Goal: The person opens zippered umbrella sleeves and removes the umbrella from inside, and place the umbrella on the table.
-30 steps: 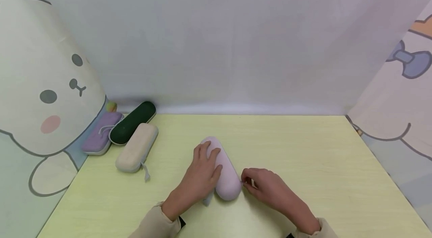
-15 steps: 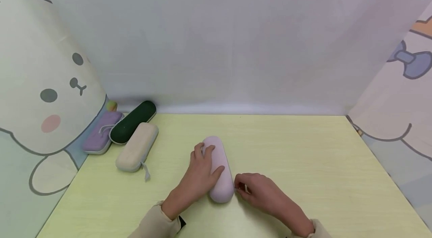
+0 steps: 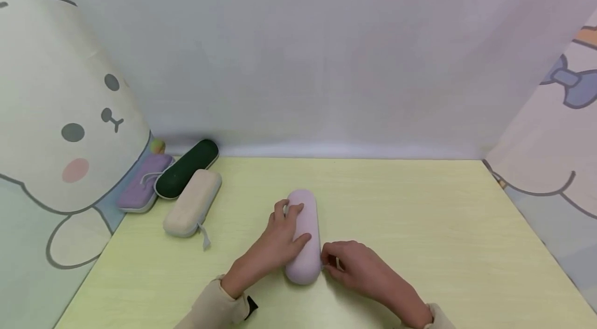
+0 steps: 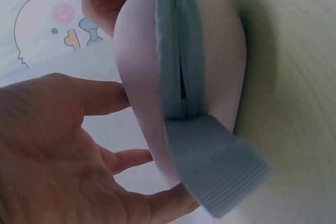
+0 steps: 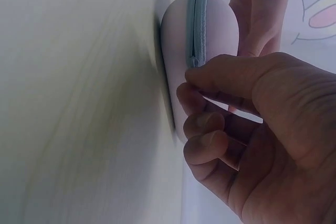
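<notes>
A pale lilac zippered glasses case (image 3: pixel 308 223) lies on the table, pointing nearly straight away from me. My left hand (image 3: pixel 275 241) holds it from the left, fingers spread over its far half and thumb on its top. In the left wrist view, a grey-blue zip (image 4: pixel 194 61) with a narrow dark gap runs along the side, and a ribbed fabric strap (image 4: pixel 215 166) sticks out. My right hand (image 3: pixel 356 267) pinches the zip pull (image 5: pixel 194 62) at the near right side, thumb against forefinger, other fingers curled. The fingertips mostly cover the pull.
Three more cases lie at the back left: a purple one (image 3: pixel 144 184) with a cord, a dark green one (image 3: pixel 186 171) and a cream one (image 3: pixel 193 202) with a grey strap. A small green-and-brown ornament (image 3: pixel 157 146) is behind them. Pale cloth (image 3: pixel 326 59) walls in the table.
The case has turned, its near end swinging left and a little toward me. My right hand has moved left with the zip pull. The strap near my left wrist has gone out of the head view.
</notes>
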{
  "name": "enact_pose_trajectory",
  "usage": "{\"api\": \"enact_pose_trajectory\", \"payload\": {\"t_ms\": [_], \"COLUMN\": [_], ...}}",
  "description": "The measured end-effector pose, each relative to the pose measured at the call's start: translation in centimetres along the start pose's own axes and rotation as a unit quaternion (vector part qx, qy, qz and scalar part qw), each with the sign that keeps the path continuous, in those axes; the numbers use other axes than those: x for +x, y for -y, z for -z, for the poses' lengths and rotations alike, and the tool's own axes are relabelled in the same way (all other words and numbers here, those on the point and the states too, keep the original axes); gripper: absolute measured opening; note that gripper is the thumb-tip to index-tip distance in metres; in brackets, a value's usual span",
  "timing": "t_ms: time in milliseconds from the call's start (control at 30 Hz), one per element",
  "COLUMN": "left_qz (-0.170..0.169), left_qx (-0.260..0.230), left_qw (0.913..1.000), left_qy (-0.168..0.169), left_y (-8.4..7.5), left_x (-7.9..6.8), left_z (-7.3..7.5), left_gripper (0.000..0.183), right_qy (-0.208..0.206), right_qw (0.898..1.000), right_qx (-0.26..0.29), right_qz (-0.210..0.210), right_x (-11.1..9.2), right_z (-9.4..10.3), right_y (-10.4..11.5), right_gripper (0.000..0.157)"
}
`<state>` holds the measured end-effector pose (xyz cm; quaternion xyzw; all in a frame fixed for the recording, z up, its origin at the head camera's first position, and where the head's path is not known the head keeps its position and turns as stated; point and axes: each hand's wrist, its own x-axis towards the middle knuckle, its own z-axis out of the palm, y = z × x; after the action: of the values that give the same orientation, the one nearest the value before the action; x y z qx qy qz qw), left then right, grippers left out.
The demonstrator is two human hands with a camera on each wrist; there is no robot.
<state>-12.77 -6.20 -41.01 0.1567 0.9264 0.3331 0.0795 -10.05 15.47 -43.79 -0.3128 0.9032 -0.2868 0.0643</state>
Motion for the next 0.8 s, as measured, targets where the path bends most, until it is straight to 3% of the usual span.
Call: {"api": "enact_pose_trajectory", "payload": {"t_ms": [300,800], "left_qz": [-0.014,-0.027], "left_qx": [0.021,0.027], "left_qw": [0.9996,0.9989], "left_qy": [0.015,0.028], "left_y": [0.08,-0.19], "left_x": [-0.13,-0.18], "left_z": [0.22,-0.05], "left_gripper": [0.055,0.061], "right_qy": [-0.013,-0.046], "right_qw": [1.0,0.999], "right_qx": [0.018,-0.005], "right_qz": [0.0,-0.026], "right_x": [0.09,0.33], "right_z": [0.0,0.09], "right_y": [-0.24,-0.67], "right_gripper": [0.019,0.021]}}
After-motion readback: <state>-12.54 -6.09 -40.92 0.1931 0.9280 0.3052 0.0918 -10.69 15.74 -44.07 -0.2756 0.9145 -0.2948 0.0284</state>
